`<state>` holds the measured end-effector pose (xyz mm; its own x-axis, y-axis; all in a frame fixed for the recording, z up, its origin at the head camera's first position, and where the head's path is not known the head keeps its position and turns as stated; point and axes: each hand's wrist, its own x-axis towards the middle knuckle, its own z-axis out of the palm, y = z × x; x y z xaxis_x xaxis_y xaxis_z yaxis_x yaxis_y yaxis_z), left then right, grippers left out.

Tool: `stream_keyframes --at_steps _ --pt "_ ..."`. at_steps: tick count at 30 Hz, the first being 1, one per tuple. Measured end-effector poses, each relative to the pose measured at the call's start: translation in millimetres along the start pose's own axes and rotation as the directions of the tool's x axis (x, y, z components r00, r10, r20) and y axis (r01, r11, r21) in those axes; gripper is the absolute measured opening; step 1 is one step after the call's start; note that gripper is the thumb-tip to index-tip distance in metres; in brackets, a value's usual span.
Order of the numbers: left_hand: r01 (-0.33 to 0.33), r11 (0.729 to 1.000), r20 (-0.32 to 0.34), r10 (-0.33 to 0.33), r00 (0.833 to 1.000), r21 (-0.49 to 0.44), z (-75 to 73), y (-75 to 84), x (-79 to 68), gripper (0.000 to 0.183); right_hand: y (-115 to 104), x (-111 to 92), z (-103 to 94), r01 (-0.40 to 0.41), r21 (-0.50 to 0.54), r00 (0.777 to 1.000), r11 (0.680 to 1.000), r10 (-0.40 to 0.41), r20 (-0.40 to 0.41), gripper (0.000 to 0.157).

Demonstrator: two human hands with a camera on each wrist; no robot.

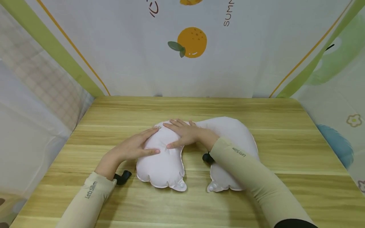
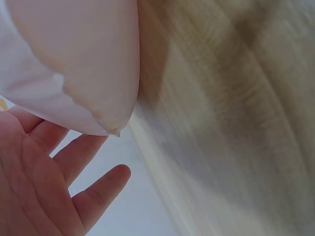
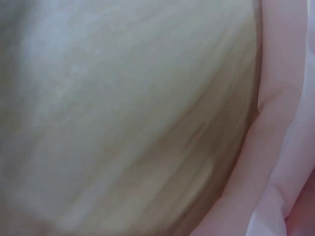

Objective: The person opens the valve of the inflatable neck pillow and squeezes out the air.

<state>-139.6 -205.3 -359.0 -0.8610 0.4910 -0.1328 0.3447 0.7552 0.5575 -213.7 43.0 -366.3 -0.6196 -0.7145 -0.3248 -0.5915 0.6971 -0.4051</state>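
A pale pink, puffed-up U-shaped neck pillow (image 1: 163, 167) lies on the wooden table (image 1: 171, 209), its two ends pointing toward me. My left hand (image 1: 129, 148) rests on the outer side of its left lobe, fingers straight and thumb on top. Across the upper part of that same lobe lies my right hand (image 1: 186, 133), flat with fingers spread. In the left wrist view, the spread fingers of my left hand (image 2: 39, 182) are against the pillow's seamed edge (image 2: 83, 110). The right wrist view shows the pillow's side (image 3: 280, 83) along its right edge.
Behind the table hangs a white curtain (image 1: 128, 63) printed with an orange; patterned cloths (image 1: 336, 104) flank both sides. Small black devices (image 1: 122, 178) sit at both wrists. My right forearm sleeve (image 1: 242, 164) passes over the pillow's right lobe.
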Motion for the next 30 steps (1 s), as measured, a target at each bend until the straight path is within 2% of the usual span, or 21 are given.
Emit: stream_keyframes --at_steps 30 --pt "0.019 1.0 0.014 -0.019 1.0 -0.008 3.1 -3.7 1.0 0.09 1.2 2.6 5.3 -0.029 0.008 0.999 1.0 0.029 0.029 0.095"
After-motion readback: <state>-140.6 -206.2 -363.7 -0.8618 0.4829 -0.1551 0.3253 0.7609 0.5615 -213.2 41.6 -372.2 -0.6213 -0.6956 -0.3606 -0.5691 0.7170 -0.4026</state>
